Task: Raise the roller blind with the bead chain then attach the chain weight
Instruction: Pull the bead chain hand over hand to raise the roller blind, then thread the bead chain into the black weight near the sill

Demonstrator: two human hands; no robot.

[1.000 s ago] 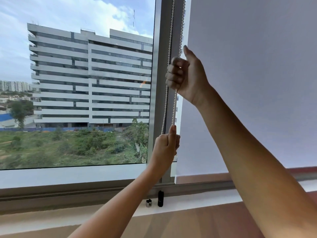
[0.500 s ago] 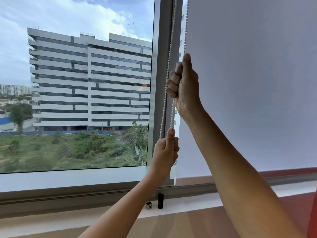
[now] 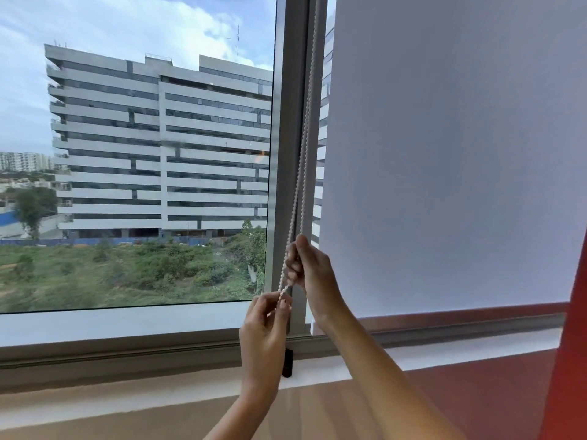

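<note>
A white bead chain (image 3: 305,128) hangs in two strands along the grey window mullion. My right hand (image 3: 313,277) is closed around one strand low down, just above the sill. My left hand (image 3: 265,331) pinches the other strand between thumb and fingers a little lower and to the left. The pale roller blind (image 3: 444,154) covers the right pane, and its bottom edge hangs a short way above the frame. A black chain weight (image 3: 287,363) stands on the sill, partly hidden behind my left hand.
The left pane (image 3: 136,154) is uncovered and looks out on an office block and scrub. A white sill (image 3: 444,357) runs below the frame, with a reddish-brown surface in front. Something red (image 3: 571,344) fills the far right edge.
My right hand has pulled its strand down from chest height to just above the sill. My left hand has dropped lower and shifted its pinch. The blind's bottom edge sits slightly higher.
</note>
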